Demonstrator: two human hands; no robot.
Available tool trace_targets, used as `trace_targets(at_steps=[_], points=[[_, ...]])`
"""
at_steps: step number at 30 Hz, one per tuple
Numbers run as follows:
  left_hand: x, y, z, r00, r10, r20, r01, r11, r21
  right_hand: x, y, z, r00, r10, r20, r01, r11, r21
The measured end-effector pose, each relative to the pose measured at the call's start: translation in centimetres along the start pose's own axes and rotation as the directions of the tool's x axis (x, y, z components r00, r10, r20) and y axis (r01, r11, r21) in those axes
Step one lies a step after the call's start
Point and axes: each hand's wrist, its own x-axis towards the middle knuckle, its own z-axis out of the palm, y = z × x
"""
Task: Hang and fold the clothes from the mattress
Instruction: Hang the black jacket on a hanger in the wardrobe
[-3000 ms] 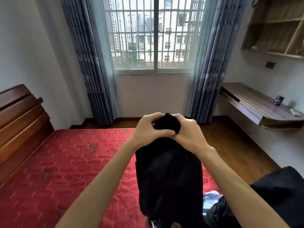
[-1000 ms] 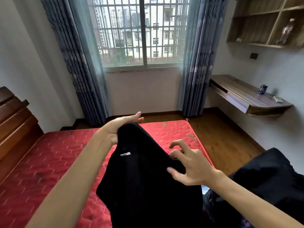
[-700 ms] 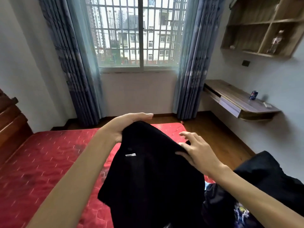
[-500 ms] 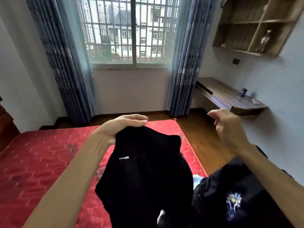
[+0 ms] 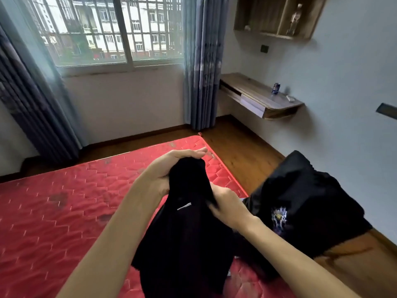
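A black garment with a small white tag hangs in front of me above the red mattress. My left hand is shut on its top, thumb and fingers wrapped over the bunched fabric. My right hand grips the garment's right edge just below. A second black garment with a pale printed emblem is draped to the right, beyond the mattress's right edge; what bears it is hidden.
Wooden floor runs right of the mattress. A wall-mounted wooden desk holds a blue can. Above it hangs a wooden shelf unit. Blue curtains flank the barred window.
My right hand, raised and empty half a second ago, has come back down and taken hold of the black garment's right edge. The view has swung right and down.
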Motion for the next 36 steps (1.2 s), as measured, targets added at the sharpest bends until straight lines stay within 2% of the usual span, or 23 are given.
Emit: trace_targets(at_steps=[3,7,12,14,15,17,19,20,21,22,26,29,30,31,33,35,36], points=[[0.3,0.2,-0.5,1.000,0.001,0.012,-0.002,0.999,0.054,-1.2,0.9,-1.9,0.989,0.064,-0.130,-0.068,0.997,-0.027],[1.6,0.4,-1.6,0.997,0.070,0.044,-0.079,0.956,0.283,-3.7,0.2,-8.0,0.943,0.073,-0.326,-0.143,0.970,-0.196],[3.4,-0.3,0.7,0.982,0.173,0.082,-0.189,0.813,0.551,-5.1,-4.1,-18.2,0.883,0.066,-0.465,-0.280,0.869,-0.407],[4.9,-2.1,3.3,0.938,0.345,0.039,-0.284,0.698,0.658,-5.9,-5.8,-21.1,0.867,0.041,-0.497,-0.315,0.817,-0.482],[5.5,-3.5,4.9,0.876,0.483,-0.008,-0.336,0.621,0.708,-6.5,-6.6,-22.2,0.855,0.018,-0.518,-0.332,0.786,-0.522],[5.3,-7.1,8.2,0.648,0.761,-0.036,-0.469,0.436,0.768,-8.1,-7.4,-24.0,0.831,-0.023,-0.556,-0.367,0.728,-0.579],[3.1,-11.2,11.2,0.388,0.918,0.080,-0.678,0.225,0.699,-10.2,-8.1,-25.7,0.803,-0.008,-0.596,-0.421,0.700,-0.577],[2.1,-13.2,12.6,0.304,0.939,0.160,-0.743,0.129,0.657,-11.5,-8.5,-26.7,0.785,0.003,-0.619,-0.448,0.694,-0.564],[1.5,-15.3,13.8,0.261,0.936,0.237,-0.773,0.055,0.632,-12.9,-8.9,-27.8,0.766,0.005,-0.642,-0.468,0.690,-0.552],[1.2,-17.1,15.0,0.256,0.917,0.307,-0.779,0.007,0.627,-14.5,-9.5,-28.8,0.749,-0.001,-0.663,-0.480,0.689,-0.543],[1.3,-20.1,19.7,0.339,0.823,0.456,-0.746,-0.060,0.663,-21.0,-12.1,-32.0,0.681,-0.045,-0.731,-0.523,0.668,-0.529],[0.4,-20.1,23.6,0.344,0.789,0.509,-0.743,-0.103,0.661,-26.7,-13.7,-34.2,0.629,-0.015,-0.777,-0.592,0.638,-0.492],[-0.1,-19.9,24.8,0.306,0.788,0.535,-0.757,-0.139,0.639,-28.9,-14.3,-35.1,0.600,0.003,-0.800,-0.625,0.626,-0.466],[-0.7,-19.6,26.0,0.239,0.785,0.572,-0.774,-0.202,0.600,-31.1,-14.8,-35.9,0.571,0.020,-0.821,-0.655,0.614,-0.441],[-1.8,-18.5,28.0,0.050,0.736,0.675,-0.782,-0.392,0.485,-35.3,-16.0,-37.5,0.538,0.055,-0.841,-0.698,0.589,-0.408],[-3.1,-17.0,30.1,-0.150,0.613,0.776,-0.735,-0.594,0.327,-39.5,-17.4,-38.9,0.516,0.099,-0.851,-0.737,0.558,-0.381],[-3.8,-16.2,31.2,-0.220,0.542,0.811,-0.699,-0.667,0.256,-41.5,-18.0,-39.6,0.506,0.125,-0.853,-0.753,0.546,-0.367]])
